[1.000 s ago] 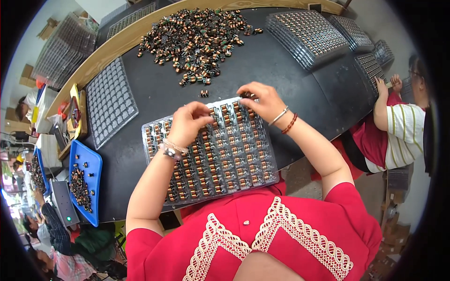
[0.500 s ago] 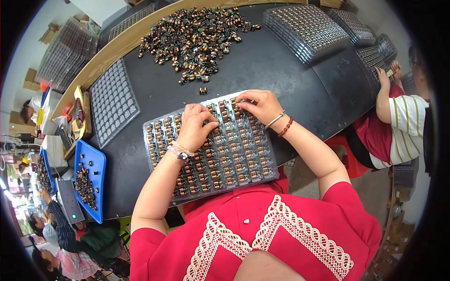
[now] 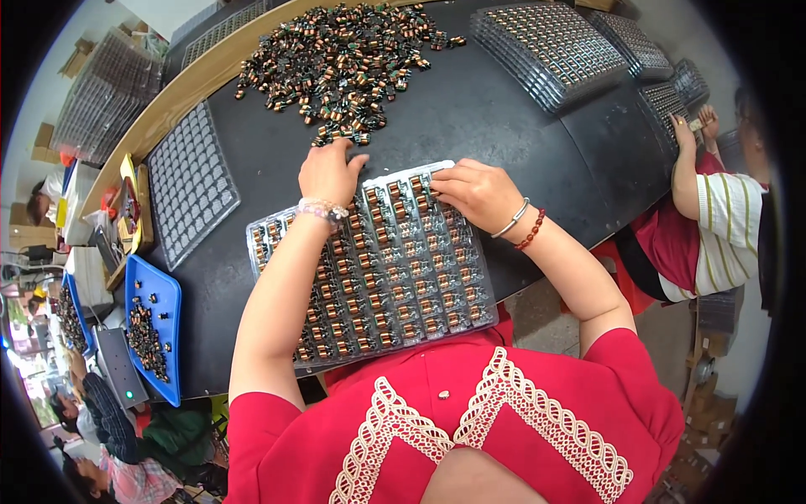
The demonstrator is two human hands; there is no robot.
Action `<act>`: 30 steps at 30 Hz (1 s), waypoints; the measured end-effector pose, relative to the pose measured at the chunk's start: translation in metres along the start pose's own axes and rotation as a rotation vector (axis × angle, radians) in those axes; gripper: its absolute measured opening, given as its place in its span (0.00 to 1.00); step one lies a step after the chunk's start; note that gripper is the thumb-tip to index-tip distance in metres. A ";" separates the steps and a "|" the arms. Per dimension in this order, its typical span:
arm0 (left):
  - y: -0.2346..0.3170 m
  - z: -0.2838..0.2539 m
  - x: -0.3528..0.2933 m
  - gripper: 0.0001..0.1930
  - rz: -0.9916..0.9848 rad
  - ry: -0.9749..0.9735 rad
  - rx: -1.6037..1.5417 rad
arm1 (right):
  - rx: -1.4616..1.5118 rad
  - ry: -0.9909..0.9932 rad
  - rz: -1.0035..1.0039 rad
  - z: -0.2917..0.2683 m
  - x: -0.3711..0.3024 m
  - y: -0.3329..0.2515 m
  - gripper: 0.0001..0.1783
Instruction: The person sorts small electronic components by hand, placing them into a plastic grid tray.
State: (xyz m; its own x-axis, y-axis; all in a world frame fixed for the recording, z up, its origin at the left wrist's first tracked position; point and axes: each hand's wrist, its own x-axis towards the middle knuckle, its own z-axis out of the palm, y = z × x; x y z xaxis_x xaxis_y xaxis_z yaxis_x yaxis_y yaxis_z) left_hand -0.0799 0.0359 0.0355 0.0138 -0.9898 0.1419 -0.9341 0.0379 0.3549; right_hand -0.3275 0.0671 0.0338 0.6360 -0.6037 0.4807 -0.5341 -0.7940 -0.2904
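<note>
A clear plastic tray (image 3: 395, 336) lies in front of me, its pockets filled with rows of small copper-wound coils (image 3: 382, 319). My left hand (image 3: 329, 176) reaches past the tray's far edge, at the near tip of a heap of loose coils (image 3: 344, 76). Its thumb stands apart from the fingers, and the fingertips are partly hidden. At the tray's far right corner is my right hand (image 3: 477, 195), fingers drawn together against a coil in the end pocket. The fingers partly cover that coil.
An unfilled tray (image 3: 193, 185) lies at the left, beyond a blue bin (image 3: 174, 336) holding loose dark parts. Stacked filled trays (image 3: 550, 50) stand at the far right. A wooden rim (image 3: 168, 101) edges the table. Another person (image 3: 726, 206) works at the right.
My left hand has gone from over the tray to the near tip of the heap, where a single loose coil lay. My right hand stays at the tray's corner, its fingers closer together.
</note>
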 end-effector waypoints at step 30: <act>-0.013 0.002 -0.036 0.08 -0.244 -0.202 -0.981 | -0.035 0.095 0.415 0.038 0.066 0.082 0.15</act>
State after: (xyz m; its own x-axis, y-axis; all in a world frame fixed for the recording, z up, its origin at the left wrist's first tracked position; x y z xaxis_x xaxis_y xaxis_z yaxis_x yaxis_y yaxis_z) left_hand -0.0695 0.0708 0.0238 0.0193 -0.9868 -0.1611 -0.2102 -0.1615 0.9642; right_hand -0.3079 -0.0409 0.0100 0.3099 -0.8608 0.4036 -0.7533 -0.4814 -0.4482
